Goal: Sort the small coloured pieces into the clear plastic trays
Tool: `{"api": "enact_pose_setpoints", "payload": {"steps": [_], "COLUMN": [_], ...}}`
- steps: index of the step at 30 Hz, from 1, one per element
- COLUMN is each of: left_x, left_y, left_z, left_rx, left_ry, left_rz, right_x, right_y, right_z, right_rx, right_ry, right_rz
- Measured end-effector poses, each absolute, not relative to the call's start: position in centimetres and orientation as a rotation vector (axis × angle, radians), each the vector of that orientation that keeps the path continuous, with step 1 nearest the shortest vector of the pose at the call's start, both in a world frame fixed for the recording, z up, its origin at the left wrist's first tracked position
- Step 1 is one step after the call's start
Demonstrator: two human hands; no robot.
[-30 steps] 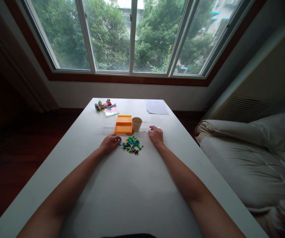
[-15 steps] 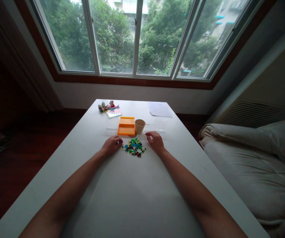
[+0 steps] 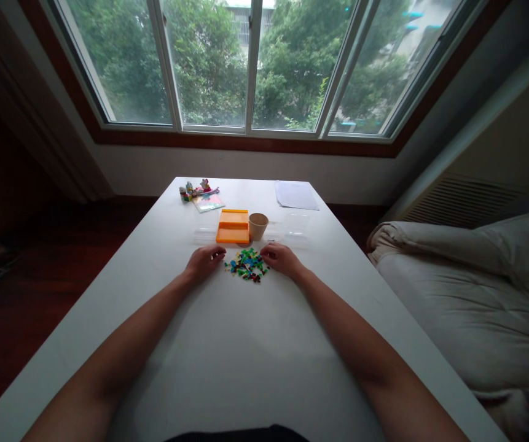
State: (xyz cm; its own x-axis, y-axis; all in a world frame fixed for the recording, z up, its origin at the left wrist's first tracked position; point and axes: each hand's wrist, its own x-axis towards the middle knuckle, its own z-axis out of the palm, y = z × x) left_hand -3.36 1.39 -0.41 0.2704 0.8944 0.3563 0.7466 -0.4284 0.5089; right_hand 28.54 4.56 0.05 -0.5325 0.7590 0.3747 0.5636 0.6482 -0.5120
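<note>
A loose heap of small toy building bricks (image 3: 247, 265), green, blue, yellow and dark red, lies on the white table (image 3: 246, 344). At the heap's left side rests my left hand (image 3: 205, 261), fingers curled together near the tips. Anything between them is too small to make out. My right hand (image 3: 283, 259) reaches in from the other side, its bent fingertips at the heap's right edge among the bricks. Whether they pinch a brick is hidden. Just behind the heap are an orange tray (image 3: 233, 233) with a raised divider and a brown paper cup (image 3: 258, 226).
Clear plastic boxes (image 3: 295, 224) stand right of the cup, with another clear piece (image 3: 205, 234) left of the tray. Small assembled figures (image 3: 194, 190) and a flat packet (image 3: 209, 202) sit at the far left. Paper sheets (image 3: 296, 194) lie far right. A sofa (image 3: 430, 294) flanks the table.
My right hand has moved left onto the edge of the brick heap. My left hand stays beside the heap. The view has tipped slightly downward.
</note>
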Motion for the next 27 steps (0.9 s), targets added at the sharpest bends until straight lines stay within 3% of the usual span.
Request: {"api": "enact_pose_setpoints", "payload": {"steps": [13, 27], "left_x": [-4.1, -6.3], "left_y": [1.2, 3.9], "left_z": [0.0, -1.1], "left_rx": [2.261, 1.833], "left_ry": [1.491, 1.618], "left_rz": [1.064, 1.244], "right_x": [28.4, 28.5], "right_y": [4.5, 4.6], "right_z": [-0.2, -0.7], "right_rx": [-1.115, -1.178], "right_ry": [-2.278, -2.061], "right_rz": [0.427, 0.459]}}
